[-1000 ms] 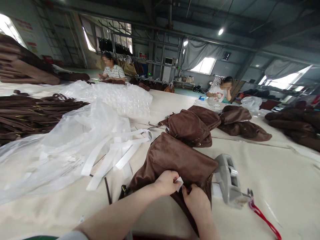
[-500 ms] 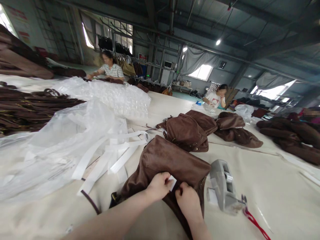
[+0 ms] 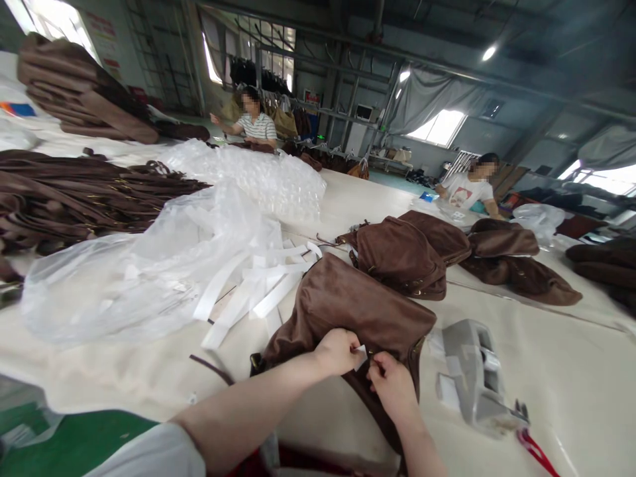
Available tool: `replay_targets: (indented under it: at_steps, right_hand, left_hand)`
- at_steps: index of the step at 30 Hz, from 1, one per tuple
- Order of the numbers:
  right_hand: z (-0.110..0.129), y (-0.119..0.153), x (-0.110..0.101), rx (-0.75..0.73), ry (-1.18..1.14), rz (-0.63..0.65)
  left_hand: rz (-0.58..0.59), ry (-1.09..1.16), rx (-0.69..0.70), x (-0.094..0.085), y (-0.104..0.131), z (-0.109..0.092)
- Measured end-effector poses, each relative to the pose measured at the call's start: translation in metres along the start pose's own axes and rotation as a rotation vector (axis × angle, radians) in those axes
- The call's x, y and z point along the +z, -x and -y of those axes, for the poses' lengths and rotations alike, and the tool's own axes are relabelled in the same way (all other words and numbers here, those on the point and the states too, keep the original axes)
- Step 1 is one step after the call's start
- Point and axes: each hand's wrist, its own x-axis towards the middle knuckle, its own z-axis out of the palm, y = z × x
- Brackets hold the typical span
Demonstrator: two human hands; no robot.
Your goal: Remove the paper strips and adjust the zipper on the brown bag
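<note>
A brown leather bag (image 3: 358, 298) lies on the pale table before me, its strap running down towards my body. My left hand (image 3: 338, 351) is closed, pinching a small white tag (image 3: 361, 358) over the bag's near edge. Just right of the tag, my right hand (image 3: 393, 383) rests against the bag with its fingertips drawn together. A small metal fitting (image 3: 371, 354) shows by those fingertips. Whatever the right fingers grip is hidden.
A grey tape dispenser (image 3: 474, 377) with a red cord stands right of the bag. More brown bags (image 3: 397, 255) lie beyond it. Leftward are white strips (image 3: 233, 308), clear plastic (image 3: 149, 265) and piled brown straps (image 3: 89, 192). Two people sit across the table (image 3: 546, 344).
The view has swung left, so the scene sits further right. My hands remain at the bag's near edge, the tag now tilted and partly covered. The person in white has lowered a hand from the head.
</note>
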Motion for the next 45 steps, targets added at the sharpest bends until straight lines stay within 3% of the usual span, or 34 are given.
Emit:
replay_targets:
  at_steps: [3,8,14,19,23,25,29,32,37,45]
  right_hand:
    - [0.002,0.0,0.001,-0.001,-0.035,-0.01]
    - [0.013,0.0,0.004,-0.125,0.001,-0.079]
    - [0.016,0.003,0.005,-0.095,-0.031,-0.052]
    - [0.017,0.004,0.006,-0.164,-0.019,-0.081]
    - [0.017,0.006,0.003,-0.221,-0.191,-0.02]
    - [0.014,0.006,0.002,-0.162,-0.341,0.048]
    - [0.01,0.009,0.004,0.196,-0.619,0.147]
    - [0.011,0.01,0.006,0.341,-0.791,0.251]
    - [0.014,0.005,0.01,0.336,-0.861,0.213]
    - [0.012,-0.001,0.018,0.33,-0.84,0.123]
  left_hand:
    - [-0.006,-0.105,0.01,-0.002,0.003,-0.007]
    - [-0.035,-0.185,0.018,-0.005,0.007,-0.012]
    - [-0.087,-0.156,0.03,0.001,0.01,-0.011]
    - [-0.113,-0.141,0.034,0.006,0.012,-0.012]
    - [-0.103,-0.091,0.05,0.006,0.011,-0.011]
    - [-0.091,-0.057,0.037,0.005,0.009,-0.009]
    - [-0.059,0.069,0.0,0.006,0.003,-0.004]
    - [-0.052,0.161,-0.06,0.006,0.0,-0.002]
    - [-0.044,0.227,-0.058,0.002,0.002,-0.005]
    - [-0.078,0.1,-0.007,-0.004,0.01,-0.013]
